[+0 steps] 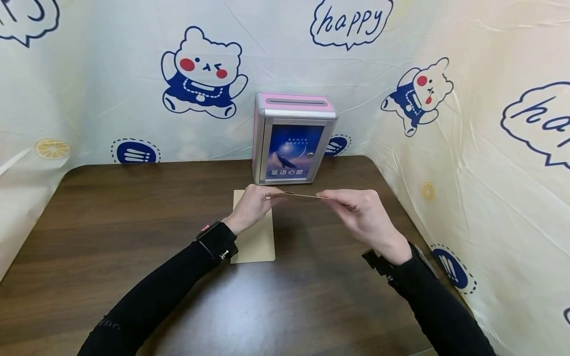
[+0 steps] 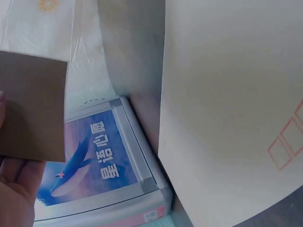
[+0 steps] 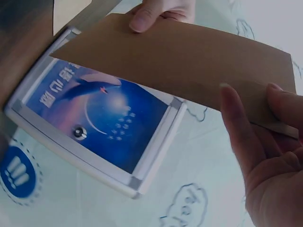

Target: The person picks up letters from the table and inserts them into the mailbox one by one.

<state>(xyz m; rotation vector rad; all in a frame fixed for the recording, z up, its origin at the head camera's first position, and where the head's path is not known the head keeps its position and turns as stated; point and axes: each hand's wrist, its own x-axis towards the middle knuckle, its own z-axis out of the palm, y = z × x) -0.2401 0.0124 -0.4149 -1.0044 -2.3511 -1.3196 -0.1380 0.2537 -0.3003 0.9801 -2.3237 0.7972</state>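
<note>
A thin brown paper envelope [image 3: 189,64] is stretched between both hands, seen nearly edge-on in the head view. My left hand [image 1: 250,207] pinches its left end with the thumb on the face turned to me. At the other end, my right hand [image 1: 362,215] grips the paper between thumb and fingers. Just behind the hands stands an upright silver-framed box [image 1: 289,143], its pink top carrying a long slot [image 1: 296,102]. On the table below my left wrist lies a cream envelope [image 1: 256,242], partly hidden by the hand; red printed squares [image 2: 280,153] show on it.
The brown wooden table [image 1: 111,237] ends at a pale cloth backdrop [image 1: 124,64] with printed bears, which rises behind the box and along the sides. On the box's front are a blue whale picture [image 3: 118,104] and a small round lock [image 3: 79,132].
</note>
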